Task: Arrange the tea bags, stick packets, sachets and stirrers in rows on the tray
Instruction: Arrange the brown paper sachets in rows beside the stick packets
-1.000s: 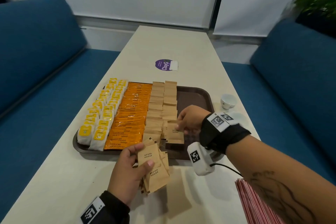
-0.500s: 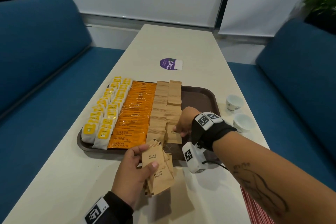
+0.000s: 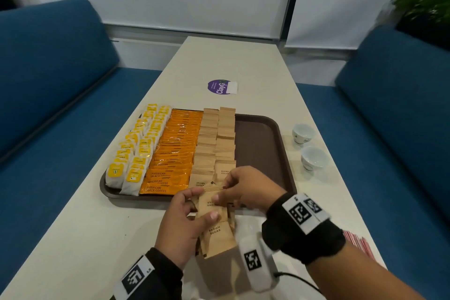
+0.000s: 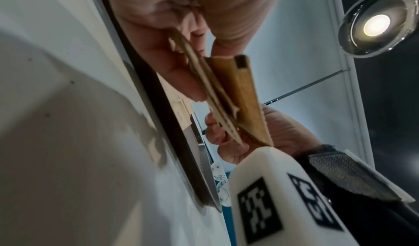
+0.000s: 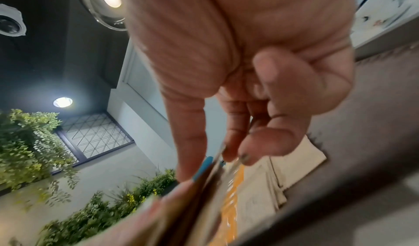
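Observation:
A brown tray (image 3: 263,143) holds rows of yellow tea bags (image 3: 136,151), orange coffee packets (image 3: 175,151) and brown sugar sachets (image 3: 216,139). My left hand (image 3: 185,224) grips a fanned stack of brown sugar sachets (image 3: 215,234) just in front of the tray's near edge. My right hand (image 3: 243,187) pinches the top sachet (image 3: 209,202) of that stack between thumb and fingers. In the left wrist view the sachet stack (image 4: 229,97) sits between my fingers, with the right hand (image 4: 272,133) behind it. The right wrist view shows my fingertips (image 5: 247,153) on the sachet edges.
Two small white cups (image 3: 309,146) stand right of the tray. Red-striped stirrers (image 3: 358,246) lie near the table's right front edge. A purple round sticker (image 3: 220,86) lies beyond the tray. Blue sofas flank the table. The tray's right third is bare.
My right hand left the sachet row on the tray and came back to the stack in my left hand, now pinching its top sachet.

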Demonstrator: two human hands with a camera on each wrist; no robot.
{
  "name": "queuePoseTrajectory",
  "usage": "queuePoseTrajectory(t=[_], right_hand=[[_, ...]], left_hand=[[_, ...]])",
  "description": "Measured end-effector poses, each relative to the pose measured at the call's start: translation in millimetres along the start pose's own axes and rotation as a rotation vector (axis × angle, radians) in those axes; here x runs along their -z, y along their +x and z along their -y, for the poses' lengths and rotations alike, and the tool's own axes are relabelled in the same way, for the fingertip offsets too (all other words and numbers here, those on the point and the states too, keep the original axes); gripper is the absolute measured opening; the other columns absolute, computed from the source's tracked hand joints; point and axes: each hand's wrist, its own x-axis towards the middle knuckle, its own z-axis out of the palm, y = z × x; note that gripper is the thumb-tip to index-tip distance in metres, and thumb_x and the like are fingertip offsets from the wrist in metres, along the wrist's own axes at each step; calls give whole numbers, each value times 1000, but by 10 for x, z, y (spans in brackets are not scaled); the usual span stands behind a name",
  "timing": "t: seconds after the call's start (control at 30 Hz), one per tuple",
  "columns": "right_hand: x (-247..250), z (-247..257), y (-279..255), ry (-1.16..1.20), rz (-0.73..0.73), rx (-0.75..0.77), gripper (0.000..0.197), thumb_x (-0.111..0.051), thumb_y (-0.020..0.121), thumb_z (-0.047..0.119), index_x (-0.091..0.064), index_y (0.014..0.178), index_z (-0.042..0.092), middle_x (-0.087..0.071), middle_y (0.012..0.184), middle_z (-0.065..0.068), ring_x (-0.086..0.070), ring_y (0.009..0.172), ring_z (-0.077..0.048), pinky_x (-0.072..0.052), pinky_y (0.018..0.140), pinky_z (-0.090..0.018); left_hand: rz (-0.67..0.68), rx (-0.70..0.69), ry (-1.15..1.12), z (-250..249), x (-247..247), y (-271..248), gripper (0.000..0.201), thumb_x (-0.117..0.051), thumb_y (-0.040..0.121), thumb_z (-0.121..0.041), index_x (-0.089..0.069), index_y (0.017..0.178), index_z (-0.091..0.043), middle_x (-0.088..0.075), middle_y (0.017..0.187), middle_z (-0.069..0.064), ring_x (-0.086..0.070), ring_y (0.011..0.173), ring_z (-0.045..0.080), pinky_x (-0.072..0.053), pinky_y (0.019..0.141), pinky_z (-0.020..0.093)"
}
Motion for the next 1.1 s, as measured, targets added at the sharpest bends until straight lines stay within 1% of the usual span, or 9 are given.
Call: queuePoseTrajectory(t=[0.1, 0.2, 0.4, 0.53, 0.67, 0.8, 0.9, 1.0, 1.1], right_hand=[[-73, -114, -25, 87, -58, 12, 24, -78, 76, 14, -54, 72, 16, -63, 76, 2, -58, 65, -7, -49, 53, -15], [-58, -171, -99, 209, -98, -5, 21, -72, 81, 8, -53, 72, 13, -61, 74, 0, -55, 56, -3, -37, 39, -8], [12, -272, -134, 438, -164, 4, 22, -62, 87, 2, -45, 75, 11, -63, 73, -13, -58, 55, -14, -36, 41, -21], [-15, -271, -252, 558, -75, 31, 26, -59, 85, -10, -41, 89, 8, -62, 79, -15, -64, 58, -22, -49, 43, -27], [-32, -304, -304, 261, 7, 45, 48, -65, 76, -12, -48, 107, 21, -50, 84, -11, -61, 65, -17, -52, 47, -27], [18, -243, -274, -62, -46, 114, 28, -78, 74, 12, -56, 83, 28, -57, 82, 8, -52, 66, -5, -42, 53, -16], [39, -215, -235, -99, -57, 119, 28, -79, 72, 10, -54, 68, 23, -57, 73, 7, -52, 62, -6, -44, 55, -17], [52, -208, -197, -77, -21, 79, 32, -80, 68, 5, -53, 74, 21, -59, 73, 3, -55, 65, -12, -47, 61, -26], [25, -185, -164, -166, 11, 73, 28, -79, 72, 10, -55, 78, 24, -60, 74, 6, -56, 64, -9, -47, 57, -23]], left_hand=[[7, -7, 12, 33, -22, -34, 48, -73, 70, 9, -54, 103, -19, -67, 98, 5, -67, 80, 17, -55, 65, 32], [31, -3, 51, 75, -34, -62, 49, -75, 68, 7, -55, 104, -19, -66, 103, 6, -65, 91, 21, -53, 67, 32], [36, -4, 35, 100, -38, -64, 46, -72, 72, 7, -54, 104, -20, -66, 102, 3, -64, 91, 19, -52, 66, 27], [20, -28, 37, 100, 11, 13, 39, -68, 76, 8, -57, 101, -19, -65, 108, 8, -63, 100, 22, -53, 72, 33], [31, -34, 79, 112, 54, 67, 39, -68, 75, 8, -59, 101, -20, -65, 109, 8, -65, 97, 24, -55, 71, 34], [88, -46, 196, 114, 66, 88, 42, -72, 72, 5, -62, 99, -24, -62, 115, 1, -62, 103, 25, -55, 82, 43], [94, -59, 215, 98, 44, 101, 43, -73, 71, 6, -62, 98, -25, -62, 115, 2, -60, 106, 24, -54, 87, 45], [76, -68, 166, 94, 63, 128, 44, -73, 70, 9, -62, 99, -21, -64, 112, 4, -62, 104, 21, -54, 84, 39], [88, -61, 160, 112, 96, 153, 44, -72, 69, 10, -62, 99, -20, -64, 111, 5, -63, 101, 20, -55, 78, 35]])
